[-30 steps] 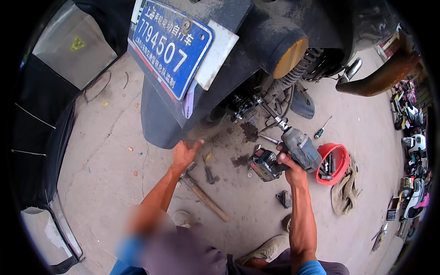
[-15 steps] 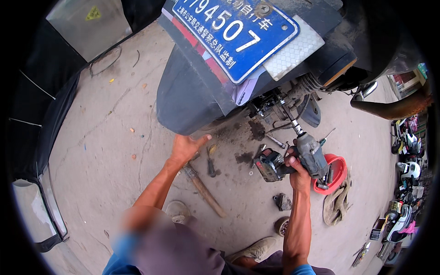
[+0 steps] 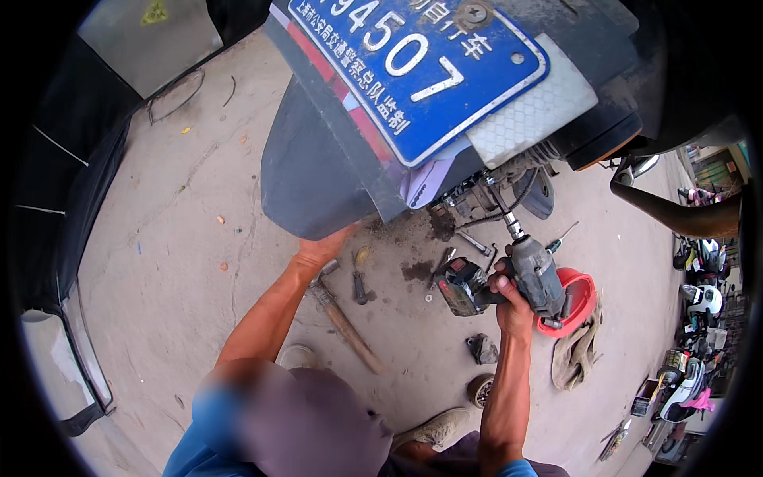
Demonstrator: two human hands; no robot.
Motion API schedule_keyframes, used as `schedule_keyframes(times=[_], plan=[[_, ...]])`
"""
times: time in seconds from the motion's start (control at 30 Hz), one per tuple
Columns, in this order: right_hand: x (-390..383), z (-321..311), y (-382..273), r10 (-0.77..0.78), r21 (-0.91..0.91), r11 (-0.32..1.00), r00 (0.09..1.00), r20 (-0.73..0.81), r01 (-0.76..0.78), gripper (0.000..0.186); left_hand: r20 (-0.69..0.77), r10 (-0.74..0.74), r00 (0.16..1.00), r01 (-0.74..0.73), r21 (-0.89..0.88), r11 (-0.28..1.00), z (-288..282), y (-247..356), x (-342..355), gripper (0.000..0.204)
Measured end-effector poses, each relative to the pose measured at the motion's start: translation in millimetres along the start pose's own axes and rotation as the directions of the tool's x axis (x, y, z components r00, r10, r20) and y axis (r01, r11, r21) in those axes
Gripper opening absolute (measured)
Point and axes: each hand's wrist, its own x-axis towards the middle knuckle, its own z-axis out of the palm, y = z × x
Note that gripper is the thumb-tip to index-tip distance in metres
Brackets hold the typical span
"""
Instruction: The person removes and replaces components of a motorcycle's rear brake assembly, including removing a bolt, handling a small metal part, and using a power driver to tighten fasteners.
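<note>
My right hand (image 3: 513, 304) is wrapped round the handle of a grey cordless impact wrench (image 3: 537, 274). A socket extension (image 3: 514, 228) on the wrench's nose reaches up to the greasy metal parts (image 3: 477, 199) under the scooter's rear. My left hand (image 3: 322, 248) is at the lower edge of the dark rear mudguard (image 3: 310, 179); its fingers are hidden behind it. A blue number plate (image 3: 429, 79) and a white reflector (image 3: 532, 111) sit above, on the scooter's tail. Close to my left wrist lies a hammer with a wooden handle (image 3: 350, 335).
A red bowl (image 3: 586, 288) with sockets stands right of the wrench, beside a dirty rag (image 3: 574, 354). A screwdriver (image 3: 563, 236), a ratchet (image 3: 474, 242) and a small round tin (image 3: 480, 389) lie about on the concrete. Parked scooters (image 3: 699, 334) line the far right; black sheeting (image 3: 87, 175) hangs left.
My left hand has slid further behind the mudguard, so its thumb no longer shows. The scooter's tail looks larger and lower in view. The wrench stays in my right hand at the same parts.
</note>
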Motion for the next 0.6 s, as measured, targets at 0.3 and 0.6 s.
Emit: schedule_keyframes(times=[0.3,0.6], plan=[[3.5,0.2,4.5,-0.015,-0.018,1.0,0.999,0.047,0.016,0.056,0.365,-0.322,0.873,0.263,0.203,0.943,21.8,-4.1,-24.0,0.052],[6.2,-0.3,2.6,-0.02,-0.024,0.999,0.998,0.065,0.021,0.06,0.251,-0.379,0.89,0.361,0.117,0.925,-9.5,-11.9,-41.8,0.083]])
